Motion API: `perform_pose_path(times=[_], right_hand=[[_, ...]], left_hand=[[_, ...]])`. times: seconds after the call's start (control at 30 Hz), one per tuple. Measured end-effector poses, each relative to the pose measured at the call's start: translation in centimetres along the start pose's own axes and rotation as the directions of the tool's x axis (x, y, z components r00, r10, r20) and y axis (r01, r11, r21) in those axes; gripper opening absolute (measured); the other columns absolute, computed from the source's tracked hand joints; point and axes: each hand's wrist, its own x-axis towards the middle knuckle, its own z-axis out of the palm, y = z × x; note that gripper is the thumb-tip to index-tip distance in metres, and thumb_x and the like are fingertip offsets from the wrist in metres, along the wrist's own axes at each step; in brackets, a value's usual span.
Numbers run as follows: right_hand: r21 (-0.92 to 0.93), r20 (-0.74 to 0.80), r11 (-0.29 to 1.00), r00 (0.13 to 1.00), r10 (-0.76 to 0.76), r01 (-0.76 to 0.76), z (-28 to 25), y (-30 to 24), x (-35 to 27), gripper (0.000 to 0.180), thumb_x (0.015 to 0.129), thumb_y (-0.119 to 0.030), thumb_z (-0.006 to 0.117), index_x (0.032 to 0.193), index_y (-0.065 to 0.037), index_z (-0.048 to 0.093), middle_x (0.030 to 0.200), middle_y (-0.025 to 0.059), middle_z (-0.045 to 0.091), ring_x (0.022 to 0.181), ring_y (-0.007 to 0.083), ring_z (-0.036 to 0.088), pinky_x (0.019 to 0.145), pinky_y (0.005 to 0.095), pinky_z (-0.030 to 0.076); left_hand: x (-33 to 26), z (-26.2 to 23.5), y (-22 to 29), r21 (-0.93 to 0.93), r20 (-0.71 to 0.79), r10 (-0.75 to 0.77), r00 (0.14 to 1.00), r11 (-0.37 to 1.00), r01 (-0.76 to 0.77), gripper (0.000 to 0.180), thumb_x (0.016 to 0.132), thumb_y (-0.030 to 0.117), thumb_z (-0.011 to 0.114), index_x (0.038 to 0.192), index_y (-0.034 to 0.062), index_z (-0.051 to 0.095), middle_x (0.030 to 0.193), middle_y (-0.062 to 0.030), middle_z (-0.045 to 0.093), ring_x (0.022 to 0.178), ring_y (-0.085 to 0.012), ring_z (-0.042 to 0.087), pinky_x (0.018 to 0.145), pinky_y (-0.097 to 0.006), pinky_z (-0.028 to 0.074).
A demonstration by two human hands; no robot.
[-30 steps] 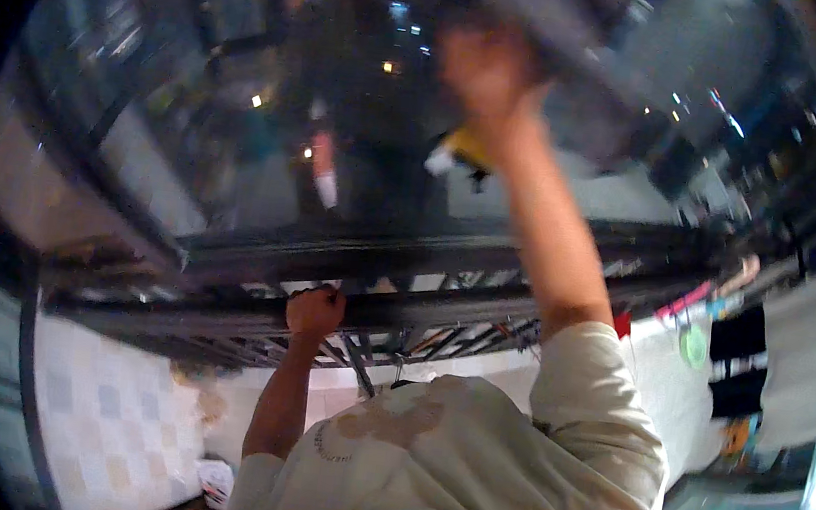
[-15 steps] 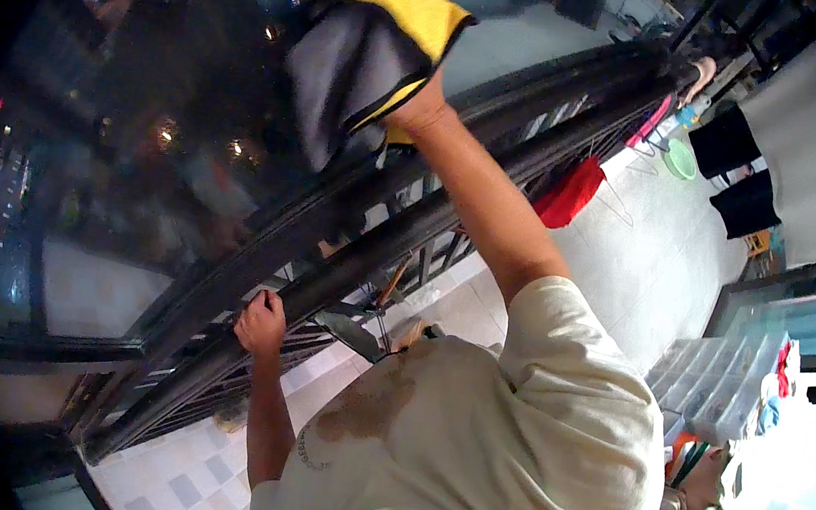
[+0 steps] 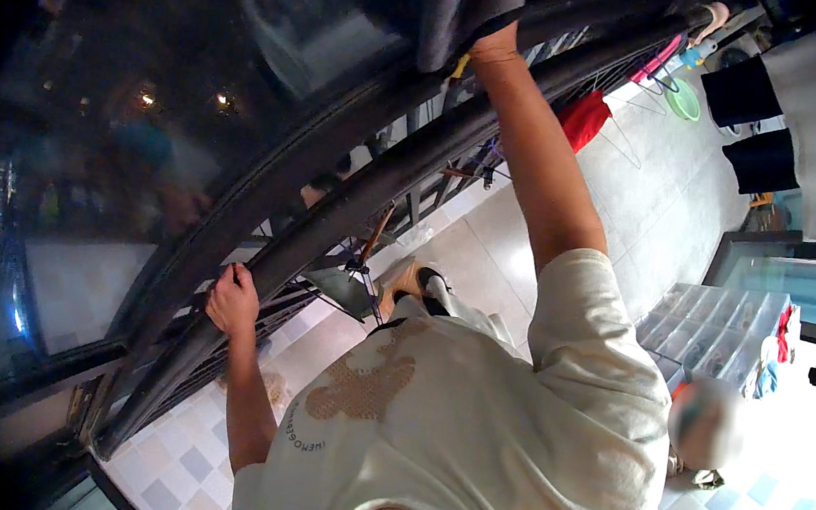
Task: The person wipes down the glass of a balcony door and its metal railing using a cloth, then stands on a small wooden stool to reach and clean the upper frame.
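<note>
A grey microfiber cloth (image 3: 456,14) with a dark border lies over my right hand (image 3: 493,47), close against the dark window glass (image 3: 181,38). That arm is stretched far out over the railing. The cloth covers the fingers, and its top is cut off by the picture's upper edge. A bit of yellow shows below the wrist. My left hand (image 3: 234,302) is closed around the black handrail (image 3: 375,191) at the lower left, thumb on top.
Below the handrail stand black bars and a folded dark rack (image 3: 343,291). A red cloth (image 3: 584,120) hangs by the railing, with a green basin (image 3: 682,100) beyond it. Clear plastic drawers (image 3: 711,330) and a person (image 3: 705,430) are at the right.
My right hand has carried the cloth up and to the right, farther along the glass. Its yellow side has mostly gone from sight. My left hand stays on the handrail.
</note>
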Motion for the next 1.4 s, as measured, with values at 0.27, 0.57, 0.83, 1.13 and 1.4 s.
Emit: perform_pose_path(times=[0.27,0.57,0.83,1.13,1.4], right_hand=[[-0.427,-0.111,0.904,0.989,-0.093,0.037,-5.4,-1.0,-3.2,0.042,0.083,-0.016,0.06,0.121,-0.006,0.046,0.119,0.008,0.05,0.107,0.0225,0.048,0.094,0.0332,0.039],[0.09,-0.529,0.978,0.824,0.205,-0.186,-9.5,0.2,-12.2,0.022,0.082,-0.01,0.055,0.101,0.0,0.057,0.094,0.0067,0.06,0.083,0.0189,0.056,0.077,0.0325,0.046],[-0.374,-0.076,0.921,0.993,0.086,-0.108,-10.8,2.8,-13.7,0.033,0.084,-0.01,0.048,0.115,0.001,0.053,0.105,0.0046,0.057,0.098,0.0184,0.052,0.086,0.0306,0.041],[-0.652,-0.075,0.757,0.997,-0.022,-0.033,-11.6,3.9,-13.5,0.035,0.08,-0.009,0.046,0.112,0.003,0.054,0.103,0.01,0.059,0.098,0.0225,0.053,0.088,0.0311,0.04],[-0.638,-0.036,0.769,0.999,0.02,-0.038,-11.2,3.4,-13.3,0.038,0.082,-0.016,0.047,0.114,0.003,0.053,0.11,0.0119,0.059,0.106,0.024,0.052,0.094,0.0326,0.038]], left_hand=[[0.0,0.6,-0.1,-0.009,-0.001,0.027,1.0,1.0,-0.027,0.037,0.087,0.04,0.044,0.089,0.0109,0.067,0.084,-0.0168,0.064,0.078,-0.0398,0.059,0.067,-0.05,0.044],[-0.2,0.5,-0.5,0.033,0.049,-0.014,0.999,0.999,0.013,0.037,0.088,0.041,0.042,0.096,0.0163,0.067,0.09,-0.013,0.065,0.08,-0.0383,0.059,0.067,-0.048,0.045],[-0.2,1.8,-1.6,0.01,-0.009,0.036,0.999,0.999,-0.036,0.036,0.088,0.041,0.039,0.099,0.0211,0.067,0.094,-0.0103,0.065,0.083,-0.0371,0.06,0.069,-0.047,0.045],[-0.1,1.7,-1.8,-0.02,0.016,0.042,0.999,0.999,-0.042,0.038,0.09,0.041,0.037,0.101,0.0204,0.067,0.096,-0.0095,0.066,0.085,-0.0363,0.061,0.068,-0.046,0.046],[0.0,2.0,-2.1,-0.032,0.018,0.042,0.999,0.999,-0.042,0.038,0.09,0.04,0.038,0.1,0.0183,0.067,0.094,-0.0109,0.066,0.085,-0.0356,0.061,0.068,-0.045,0.047]])
